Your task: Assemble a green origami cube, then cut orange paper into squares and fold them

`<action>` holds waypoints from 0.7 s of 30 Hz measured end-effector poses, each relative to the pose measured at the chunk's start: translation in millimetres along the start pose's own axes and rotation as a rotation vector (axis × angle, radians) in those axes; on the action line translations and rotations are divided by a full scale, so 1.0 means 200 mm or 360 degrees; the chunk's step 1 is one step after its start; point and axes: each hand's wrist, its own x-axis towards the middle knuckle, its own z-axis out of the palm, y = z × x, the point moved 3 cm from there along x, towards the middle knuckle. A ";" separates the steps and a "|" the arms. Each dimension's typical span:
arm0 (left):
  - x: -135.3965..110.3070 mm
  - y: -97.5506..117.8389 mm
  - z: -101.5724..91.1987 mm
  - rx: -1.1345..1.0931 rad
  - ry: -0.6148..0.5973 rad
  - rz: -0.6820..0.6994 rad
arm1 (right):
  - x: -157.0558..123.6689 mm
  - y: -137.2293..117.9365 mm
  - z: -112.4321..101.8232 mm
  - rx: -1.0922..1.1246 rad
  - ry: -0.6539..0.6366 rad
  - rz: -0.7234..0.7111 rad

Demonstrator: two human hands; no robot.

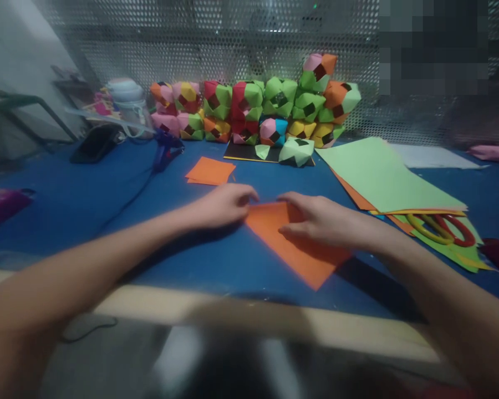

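Observation:
A sheet of orange paper (299, 244) lies on the blue table in front of me, one corner pointing at the near edge. My left hand (228, 205) is at its left corner, fingers curled in and closed on the paper's edge; the fingertips are partly hidden. Over the upper right part of the sheet rests my right hand (320, 219), its thumb and fingers apart. A small pile of orange paper squares (210, 170) lies beyond my left hand. Farther back sits a pale green folded paper piece (297, 152) on a black sheet (245, 152).
Several colourful folded paper balls (247, 102) are stacked along the perforated metal screen (216, 44). Green paper sheets (391, 177) lie at right, with scissors (430, 228) partly beneath them. A blue glue gun (165, 147) with a cord and a black phone-like object (96, 143) are at left.

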 end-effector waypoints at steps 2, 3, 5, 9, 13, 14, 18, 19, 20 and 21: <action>0.02 -0.04 -0.03 -0.0241 0.0103 -0.0131 | 0.01 0.03 -0.03 0.0272 0.0204 -0.0036; 0.03 -0.06 -0.04 -0.0382 0.0166 -0.0207 | 0.02 0.05 -0.05 0.0414 0.0342 -0.0039; 0.04 -0.10 -0.06 -0.0666 0.0298 -0.0368 | 0.04 0.11 -0.09 0.0649 0.0679 -0.0009; 0.05 -0.12 -0.07 -0.1095 0.0518 -0.0600 | 0.09 0.22 -0.12 0.0917 0.1229 0.0089; 0.05 -0.10 -0.04 -0.1399 0.0530 -0.0721 | 0.16 0.22 -0.02 0.1554 0.1104 0.0109; 0.04 -0.09 -0.04 -0.1451 0.0513 -0.0741 | 0.18 0.19 0.01 0.1734 0.1028 0.0098; 0.03 -0.04 0.00 -0.1607 0.0421 -0.0751 | 0.18 0.08 0.09 0.1919 0.0766 0.0094; 0.03 -0.03 0.02 -0.1624 0.0393 -0.0741 | 0.17 0.06 0.09 0.1877 0.0723 0.0103; 0.02 -0.02 0.04 -0.1624 0.0368 -0.0732 | 0.16 0.05 0.09 0.1834 0.0690 0.0107; 0.01 0.00 0.05 -0.1612 0.0342 -0.0722 | 0.15 0.03 0.09 0.1797 0.0670 0.0104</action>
